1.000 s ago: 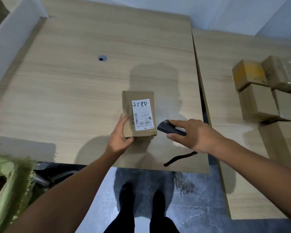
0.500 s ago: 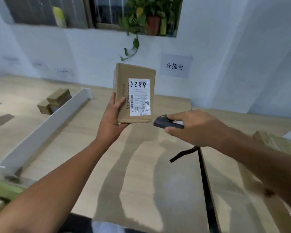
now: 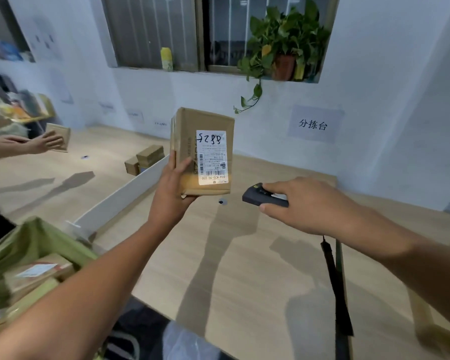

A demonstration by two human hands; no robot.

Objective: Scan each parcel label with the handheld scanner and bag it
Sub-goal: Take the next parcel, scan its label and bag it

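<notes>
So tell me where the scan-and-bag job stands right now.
Done: at least one labelled parcel already lies in the open green bag. In hand: the left hand holds up a brown cardboard box, white label facing the camera; the right hand holds the black handheld scanner beside it. Left: bagging this box.

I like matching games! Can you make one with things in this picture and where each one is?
Things:
1. parcel
2. scanner
3. potted plant
4. green bag

Places:
A. on the window sill
B. in the right hand
C. bottom left, with parcels inside
D. in the left hand, lifted above the table

Pairs: 1-D, 2-B, 3-A, 4-C
</notes>
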